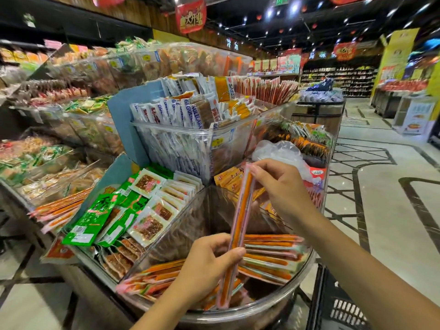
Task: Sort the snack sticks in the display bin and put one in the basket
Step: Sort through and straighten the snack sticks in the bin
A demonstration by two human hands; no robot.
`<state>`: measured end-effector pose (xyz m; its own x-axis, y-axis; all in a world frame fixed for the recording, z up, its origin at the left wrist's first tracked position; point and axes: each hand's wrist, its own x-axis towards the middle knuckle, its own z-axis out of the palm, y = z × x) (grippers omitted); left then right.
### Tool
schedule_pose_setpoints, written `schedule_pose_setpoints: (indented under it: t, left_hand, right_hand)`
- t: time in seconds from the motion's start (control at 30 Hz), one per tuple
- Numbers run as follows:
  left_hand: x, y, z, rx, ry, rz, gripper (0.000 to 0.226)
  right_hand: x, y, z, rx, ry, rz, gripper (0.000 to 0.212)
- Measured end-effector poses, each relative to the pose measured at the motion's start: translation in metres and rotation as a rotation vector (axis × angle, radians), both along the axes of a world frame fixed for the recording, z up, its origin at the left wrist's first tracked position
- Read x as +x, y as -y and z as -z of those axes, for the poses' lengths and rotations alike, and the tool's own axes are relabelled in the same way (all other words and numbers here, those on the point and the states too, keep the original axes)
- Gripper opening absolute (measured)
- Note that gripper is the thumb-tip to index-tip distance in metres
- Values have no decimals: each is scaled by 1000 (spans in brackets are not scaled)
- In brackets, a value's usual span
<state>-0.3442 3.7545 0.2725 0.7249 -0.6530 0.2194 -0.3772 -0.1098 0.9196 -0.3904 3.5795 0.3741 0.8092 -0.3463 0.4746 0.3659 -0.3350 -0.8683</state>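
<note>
Head view: one snack stick (241, 210), near-upright; left hand (209, 260) gripping its lower half, right hand (281, 186) pinching its top; display bin (289, 297) beneath both hands.

The white-and-blue packets (188, 110) read "GULI", the yellow price tag (217, 142) "10", the hanging red banner (190, 16) "大开业"

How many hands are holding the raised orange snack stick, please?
2. The left hand pinches the snack stick below its middle; the right hand pinches its top end, above the display bin.
</note>
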Motion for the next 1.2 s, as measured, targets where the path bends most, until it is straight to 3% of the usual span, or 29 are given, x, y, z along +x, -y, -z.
schedule_pose_setpoints:
  t: [0.37, 0.53, 0.63, 0.73, 1.0, 1.1, 1.2]
  left_hand:
    - [0, 0, 1, 39, 92, -33, 8]
    - [-1, -1, -2, 13, 15, -40, 8]
    - [-3, -2, -5, 1, -3, -47, 8]
    - [-3, -3, -5, -4, -7, -69, 9]
    - [-1, -8, -9, -88, -172, -8, 22]
    - [1, -11, -11, -141, -176, -72, 16]
    - [2, -16, -14, -166, -171, -124, 8]
  right_hand:
    - [5, 0, 5, 208, -96, 34, 30]
    - [2, -4, 14, 163, -142, -25, 26]
    - [-3, -9, 29, -40, -217, -69, 9]
    - [-5, -12, 42, -188, -279, -92, 9]
    - [-1, 9, 25, -10, -76, 139, 4]
    - [-4, 16, 27, -144, -94, 280, 21]
    - [-11, 11, 31, -451, 27, 377, 26]
